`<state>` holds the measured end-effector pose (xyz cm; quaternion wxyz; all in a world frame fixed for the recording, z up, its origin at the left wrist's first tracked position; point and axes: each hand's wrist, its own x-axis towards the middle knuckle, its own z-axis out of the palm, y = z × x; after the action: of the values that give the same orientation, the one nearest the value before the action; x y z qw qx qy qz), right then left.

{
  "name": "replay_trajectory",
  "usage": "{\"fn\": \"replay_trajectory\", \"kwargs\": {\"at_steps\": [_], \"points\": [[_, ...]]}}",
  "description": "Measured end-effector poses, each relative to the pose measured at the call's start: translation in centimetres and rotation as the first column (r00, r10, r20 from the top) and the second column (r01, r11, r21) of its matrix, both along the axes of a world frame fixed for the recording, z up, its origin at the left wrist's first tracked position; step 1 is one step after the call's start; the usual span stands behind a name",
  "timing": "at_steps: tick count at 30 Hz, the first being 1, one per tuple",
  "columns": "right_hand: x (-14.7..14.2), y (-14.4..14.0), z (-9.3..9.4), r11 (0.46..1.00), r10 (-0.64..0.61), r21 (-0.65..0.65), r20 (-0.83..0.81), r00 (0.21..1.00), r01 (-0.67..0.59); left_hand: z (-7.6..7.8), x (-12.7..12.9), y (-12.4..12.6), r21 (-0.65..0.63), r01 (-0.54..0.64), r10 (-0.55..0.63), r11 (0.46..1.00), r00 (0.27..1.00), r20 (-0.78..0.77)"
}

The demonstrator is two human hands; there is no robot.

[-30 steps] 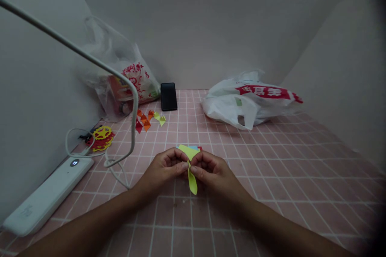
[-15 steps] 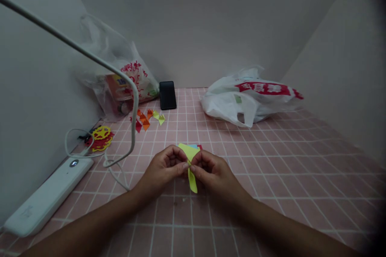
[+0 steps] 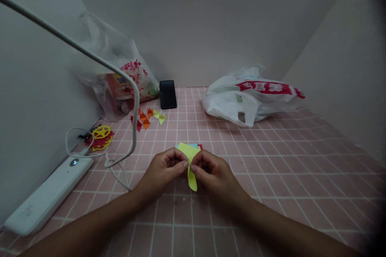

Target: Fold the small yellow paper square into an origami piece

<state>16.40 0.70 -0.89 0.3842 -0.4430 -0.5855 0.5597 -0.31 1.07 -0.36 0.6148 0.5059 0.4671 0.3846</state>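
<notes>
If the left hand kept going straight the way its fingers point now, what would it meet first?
The left hand points right, at the right hand; both pinch the yellow paper. It would likely press into that paper, then those fingers.

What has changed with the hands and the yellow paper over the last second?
Almost nothing. The left hand and right hand keep the same pinch on the yellow paper, thumbs meeting at its fold; nothing was taken up or let go. The view tipped slightly, so the phone and white bag sit a little higher in frame. Paper scraps lie unmoved.
</notes>
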Motion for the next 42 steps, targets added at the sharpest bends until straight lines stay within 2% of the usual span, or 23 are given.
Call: {"fn": "replay_trajectory", "kwargs": {"at_steps": [13,18,22,28,36,42], "points": [[0.09,0.02,-0.22,0.999,0.035,-0.007,-0.044,0.998,-0.035,-0.18,0.14,-0.12,0.083,-0.001,0.006,0.997,0.998,-0.057],[0.19,-0.08,-0.28,0.999,0.027,0.030,0.004,1.000,-0.027,-0.29,0.09,-0.20,0.117,0.016,-0.006,0.993,0.997,-0.082],[0.25,-0.01,-0.25,0.998,0.036,0.053,0.002,0.999,-0.036,-0.21,0.10,-0.17,0.104,0.020,-0.012,0.994,0.997,-0.081],[0.33,0.05,-0.08,0.999,0.052,0.003,-0.066,0.996,-0.052,0.18,0.23,-0.13,0.095,0.002,0.005,0.995,0.997,-0.074],[0.29,0.00,-0.10,0.999,0.032,0.012,-0.004,0.999,-0.032,0.24,0.26,-0.27,0.127,0.010,0.003,0.992,0.995,-0.101],[0.27,-0.18,0.22,0.993,0.009,0.118,0.118,0.993,-0.023,0.15,0.20,-0.39,0.137,0.025,-0.009,0.990,0.992,-0.122]]}}
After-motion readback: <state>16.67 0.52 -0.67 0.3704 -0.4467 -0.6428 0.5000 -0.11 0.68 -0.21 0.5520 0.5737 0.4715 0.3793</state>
